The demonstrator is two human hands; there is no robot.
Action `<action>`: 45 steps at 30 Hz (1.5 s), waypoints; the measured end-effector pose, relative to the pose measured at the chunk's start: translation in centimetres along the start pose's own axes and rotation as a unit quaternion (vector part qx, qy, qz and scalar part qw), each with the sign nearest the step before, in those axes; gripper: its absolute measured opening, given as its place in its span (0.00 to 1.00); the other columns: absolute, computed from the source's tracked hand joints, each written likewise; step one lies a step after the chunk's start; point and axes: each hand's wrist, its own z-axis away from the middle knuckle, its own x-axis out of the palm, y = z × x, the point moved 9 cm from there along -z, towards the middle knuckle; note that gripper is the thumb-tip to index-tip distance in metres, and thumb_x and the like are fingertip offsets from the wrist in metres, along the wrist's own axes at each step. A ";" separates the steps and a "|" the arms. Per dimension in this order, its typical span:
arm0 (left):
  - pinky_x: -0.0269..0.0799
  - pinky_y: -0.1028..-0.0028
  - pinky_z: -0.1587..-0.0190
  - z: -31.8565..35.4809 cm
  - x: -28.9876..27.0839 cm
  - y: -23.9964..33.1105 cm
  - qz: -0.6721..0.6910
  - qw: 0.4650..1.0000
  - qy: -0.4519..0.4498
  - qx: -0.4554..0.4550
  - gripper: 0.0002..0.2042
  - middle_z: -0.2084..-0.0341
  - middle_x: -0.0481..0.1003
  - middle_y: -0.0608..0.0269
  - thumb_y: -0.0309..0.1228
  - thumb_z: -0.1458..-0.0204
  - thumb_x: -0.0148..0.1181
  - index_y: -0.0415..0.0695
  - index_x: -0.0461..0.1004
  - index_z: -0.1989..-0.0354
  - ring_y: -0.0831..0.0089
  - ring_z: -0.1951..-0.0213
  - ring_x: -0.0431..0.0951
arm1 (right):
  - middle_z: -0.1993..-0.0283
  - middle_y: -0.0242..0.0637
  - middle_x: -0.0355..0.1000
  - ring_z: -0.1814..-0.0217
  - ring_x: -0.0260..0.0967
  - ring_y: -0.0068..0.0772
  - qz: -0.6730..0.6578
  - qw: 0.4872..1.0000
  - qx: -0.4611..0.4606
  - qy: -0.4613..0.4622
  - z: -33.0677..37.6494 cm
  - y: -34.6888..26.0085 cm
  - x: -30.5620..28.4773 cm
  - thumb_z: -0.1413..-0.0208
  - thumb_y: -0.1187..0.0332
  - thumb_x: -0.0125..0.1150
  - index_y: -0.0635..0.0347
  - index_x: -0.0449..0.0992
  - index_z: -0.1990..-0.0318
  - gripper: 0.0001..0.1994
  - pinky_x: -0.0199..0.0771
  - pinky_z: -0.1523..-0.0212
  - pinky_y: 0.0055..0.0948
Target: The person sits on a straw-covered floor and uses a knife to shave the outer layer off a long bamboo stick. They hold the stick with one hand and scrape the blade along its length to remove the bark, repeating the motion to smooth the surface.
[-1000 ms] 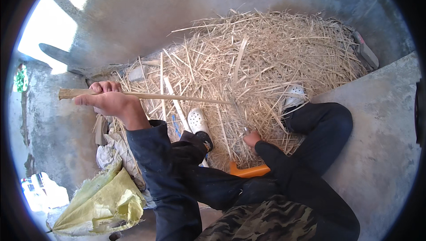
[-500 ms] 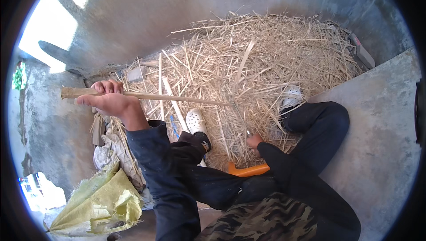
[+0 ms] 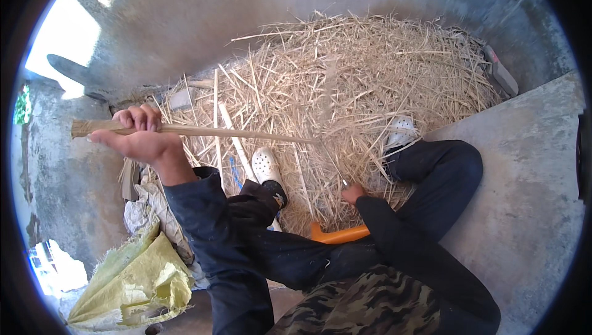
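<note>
At nine o'clock, the left hand [image 3: 143, 136] is pinching a pale strip [image 3: 240, 132] between thumb and fingers, its thin end pointing toward three. At four o'clock, the right hand [image 3: 353, 194] is gripping a slim tool [image 3: 345, 182], blurred near the strip's tip. Shavings [image 3: 401, 70] are lying heaped at one o'clock, a yellow sack [image 3: 123, 285] at eight.

2 hands [image 3: 148, 145], 2 clogs [image 3: 266, 165].
</note>
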 end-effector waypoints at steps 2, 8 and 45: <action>0.46 0.81 0.85 -0.1 0.0 2.4 0.003 1.000 -0.008 0.026 0.31 0.90 0.53 0.72 0.69 0.48 0.29 0.51 0.53 0.80 0.81 0.89 0.51 | 0.75 0.48 0.72 0.74 0.72 0.42 -0.042 0.996 0.072 -0.023 -1.2 1.2 0.8 0.55 0.64 0.57 0.68 0.73 0.68 0.13 0.70 0.73 0.37; 0.47 0.82 0.86 0.3 0.4 8.5 0.019 0.994 -0.056 0.093 0.32 0.91 0.53 0.73 0.70 0.49 0.27 0.52 0.53 0.81 0.83 0.90 0.51 | 0.84 0.33 0.60 0.89 0.57 0.27 -0.399 0.881 0.074 -0.243 -0.4 -3.3 5.7 0.55 0.77 0.51 0.61 0.65 0.78 0.04 0.54 0.89 0.28; 0.45 0.81 0.84 0.3 -1.5 0.5 0.016 0.999 0.002 0.032 0.33 0.90 0.51 0.70 0.71 0.50 0.28 0.50 0.52 0.79 0.79 0.88 0.49 | 0.82 0.45 0.64 0.78 0.66 0.40 -0.209 0.935 -0.276 0.074 6.2 -17.1 -4.9 0.59 0.72 0.55 0.66 0.68 0.75 0.06 0.63 0.74 0.36</action>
